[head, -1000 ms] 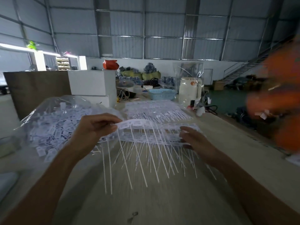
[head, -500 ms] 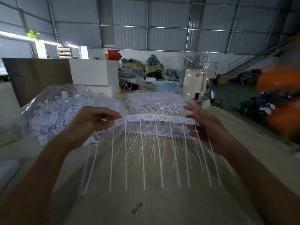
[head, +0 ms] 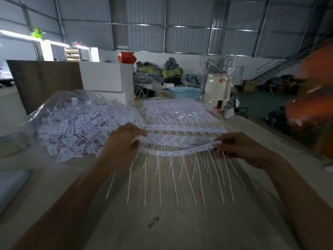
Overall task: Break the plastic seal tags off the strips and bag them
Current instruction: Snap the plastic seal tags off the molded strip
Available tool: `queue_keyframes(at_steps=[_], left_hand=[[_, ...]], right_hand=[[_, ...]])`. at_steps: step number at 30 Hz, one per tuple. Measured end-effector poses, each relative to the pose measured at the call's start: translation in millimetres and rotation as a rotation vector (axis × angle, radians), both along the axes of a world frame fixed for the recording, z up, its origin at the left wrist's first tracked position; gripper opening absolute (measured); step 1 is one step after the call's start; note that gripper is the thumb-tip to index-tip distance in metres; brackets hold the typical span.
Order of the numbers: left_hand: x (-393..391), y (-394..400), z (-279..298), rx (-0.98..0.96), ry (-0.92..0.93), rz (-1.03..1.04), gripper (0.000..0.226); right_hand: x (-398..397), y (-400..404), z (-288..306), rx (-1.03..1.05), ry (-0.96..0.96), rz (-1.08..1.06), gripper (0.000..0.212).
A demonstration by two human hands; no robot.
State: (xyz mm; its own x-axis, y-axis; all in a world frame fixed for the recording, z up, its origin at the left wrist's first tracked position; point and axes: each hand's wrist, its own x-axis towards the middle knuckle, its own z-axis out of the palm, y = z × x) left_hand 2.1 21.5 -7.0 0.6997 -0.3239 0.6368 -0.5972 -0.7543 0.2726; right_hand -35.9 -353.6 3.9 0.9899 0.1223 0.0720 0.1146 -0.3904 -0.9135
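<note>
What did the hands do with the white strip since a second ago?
The right hand came off the strips lying on the table and took hold of the right end of the strip, which the left hand already gripped. Together they lifted it; now it sags in the middle, lower than half a second ago. The bag of tags and the strip stack behind stayed put.

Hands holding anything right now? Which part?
Yes: one strip of seal tags, held by its two ends, left hand pinching the left end, right hand the right end.
</note>
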Motion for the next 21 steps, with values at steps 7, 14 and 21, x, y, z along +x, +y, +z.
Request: queue_keyframes(at_steps=[7,14,21], left_hand=[[-20.2,-93.8,9.1,0.240,0.020,-0.151,0.049],[-25.0,-137.8,-30.6,0.258,-0.047,-0.169,0.020],[-21.5,-139.4,-34.8,0.091,0.060,-0.267,0.021]], right_hand=[[-0.5,31.2,13.9,0.098,0.087,0.090,0.016],[-24.2,31.8,-11.6,0.094,-0.073,0.035,0.013],[-29.0,31.5,-6.2,-0.499,-0.599,-0.005,0.013]])
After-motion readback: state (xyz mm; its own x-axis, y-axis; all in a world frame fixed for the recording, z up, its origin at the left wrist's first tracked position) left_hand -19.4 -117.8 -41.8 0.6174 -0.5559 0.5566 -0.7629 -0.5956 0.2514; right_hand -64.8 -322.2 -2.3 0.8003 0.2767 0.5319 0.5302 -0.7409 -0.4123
